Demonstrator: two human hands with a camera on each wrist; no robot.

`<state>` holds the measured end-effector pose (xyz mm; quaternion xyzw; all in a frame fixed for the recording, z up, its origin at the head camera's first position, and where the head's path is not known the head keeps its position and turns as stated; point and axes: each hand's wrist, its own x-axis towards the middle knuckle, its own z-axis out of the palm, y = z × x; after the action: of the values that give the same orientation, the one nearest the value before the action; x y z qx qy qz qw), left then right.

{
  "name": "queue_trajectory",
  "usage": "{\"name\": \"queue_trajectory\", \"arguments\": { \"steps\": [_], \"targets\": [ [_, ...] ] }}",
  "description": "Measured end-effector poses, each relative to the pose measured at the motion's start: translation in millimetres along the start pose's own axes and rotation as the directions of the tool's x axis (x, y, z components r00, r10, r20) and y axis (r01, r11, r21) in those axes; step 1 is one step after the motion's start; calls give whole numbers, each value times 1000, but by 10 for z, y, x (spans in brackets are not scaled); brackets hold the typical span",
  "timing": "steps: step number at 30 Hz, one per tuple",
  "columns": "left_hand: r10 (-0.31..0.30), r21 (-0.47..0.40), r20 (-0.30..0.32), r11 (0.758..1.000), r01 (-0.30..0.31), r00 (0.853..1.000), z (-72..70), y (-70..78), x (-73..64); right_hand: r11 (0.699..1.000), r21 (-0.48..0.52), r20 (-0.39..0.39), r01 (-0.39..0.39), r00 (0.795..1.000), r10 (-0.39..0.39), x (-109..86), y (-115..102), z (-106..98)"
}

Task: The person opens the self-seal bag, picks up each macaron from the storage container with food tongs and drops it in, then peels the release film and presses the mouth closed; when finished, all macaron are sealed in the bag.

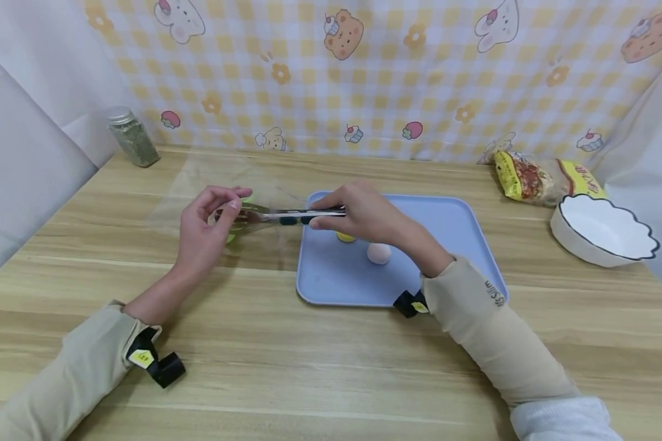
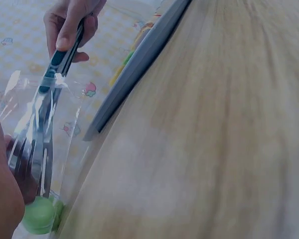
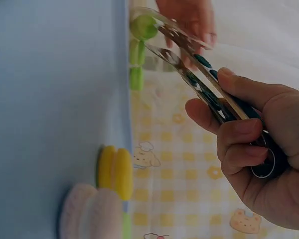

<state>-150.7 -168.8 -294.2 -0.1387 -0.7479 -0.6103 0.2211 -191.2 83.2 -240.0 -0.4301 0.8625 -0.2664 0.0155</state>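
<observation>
In the head view my right hand (image 1: 364,214) grips metal tongs (image 1: 295,217) with dark green handle insets, which point left. My left hand (image 1: 206,223) holds a clear plastic bag (image 1: 276,251), thumb and fingers bent about the tongs' head. The tongs' front end is inside the bag. Green macarons (image 2: 38,215) lie at the tongs' tips in the left wrist view. In the right wrist view the tongs' arms stand apart beside a green macaron (image 3: 143,26). A yellow macaron (image 3: 120,174) and a pale pink macaron (image 1: 379,253) are on the blue tray (image 1: 342,285).
A jar of dried herbs (image 1: 133,138) stands at the back left. To the right are a yellow food packet (image 1: 546,179) and a white bowl (image 1: 607,233) with a dark scalloped rim. A checked curtain (image 1: 320,92) hangs behind the wooden table (image 1: 287,367).
</observation>
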Motion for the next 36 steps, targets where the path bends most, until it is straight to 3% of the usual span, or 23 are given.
{"name": "queue_trajectory", "arguments": {
  "steps": [4, 10, 16, 19, 21, 28, 33, 36],
  "targets": [
    [23, 57, 28, 998, -24, 999, 18, 138, -23, 1000, -12, 5, -6, 1000, 6, 50, -49, 101],
    [48, 65, 34, 997, -50, 998, 9, 193, -18, 996, 38, 19, -77, 997, 77, 93, -112, 160],
    [64, 62, 4, 996, -65, 998, -6, 191, 9, 984, 119, 49, -134, 990, 129, 41, -92, 53],
    [65, 57, -4, 996, -65, 998, 4, 177, 21, 983, 108, 30, -148, 989, 145, -38, -78, -49],
    [64, 59, -7, 996, -63, 998, 7, 159, 27, 985, 79, 19, -152, 988, 151, -111, -67, -118],
    [55, 61, -17, 997, -54, 998, -77, -107, 85, 986, -14, 10, -164, 986, 164, -484, 68, -346],
    [18, 120, -48, 993, -12, 999, -68, -98, 119, 979, -50, -29, -196, 980, 195, -928, 219, -620],
    [-5, 181, -78, 983, 19, 997, -55, -64, 136, 956, -68, -65, -285, 958, 281, -1206, 270, -778]
  ]
}}
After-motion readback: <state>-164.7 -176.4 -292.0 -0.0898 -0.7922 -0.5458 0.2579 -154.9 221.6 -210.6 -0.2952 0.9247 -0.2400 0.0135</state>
